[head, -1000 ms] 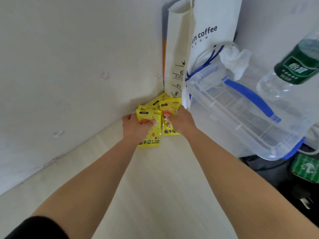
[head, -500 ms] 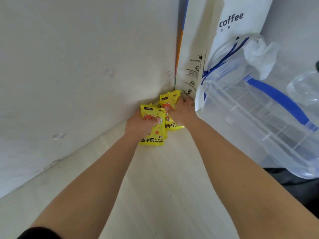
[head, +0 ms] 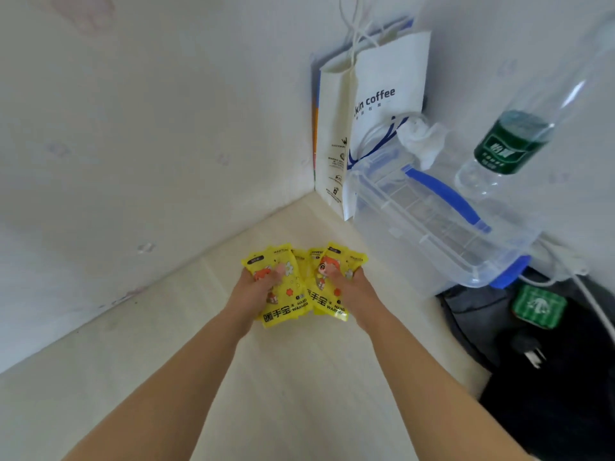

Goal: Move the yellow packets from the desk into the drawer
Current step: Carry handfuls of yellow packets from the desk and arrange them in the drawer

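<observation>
Several yellow hand-warmer packets (head: 293, 294) with a cartoon figure are held in a fanned bunch above the pale wooden desk (head: 299, 394). My left hand (head: 254, 294) grips the left packets, thumb pressed on the front one. My right hand (head: 352, 287) grips the right packets (head: 327, 277) from the other side. The two bunches overlap in the middle. The corner of the desk where the walls meet is bare. No drawer is in view.
A white paper coffee bag (head: 376, 108) stands in the corner. A clear plastic box with blue handle (head: 432, 214) sits to its right, a water bottle (head: 512, 141) beyond it. Dark bags (head: 532, 344) and a white cable (head: 582, 287) lie at the right.
Both hands have pulled back from the wall corner toward me, lifting the yellow packets off the desk. The corner beside the paper bag is now bare.
</observation>
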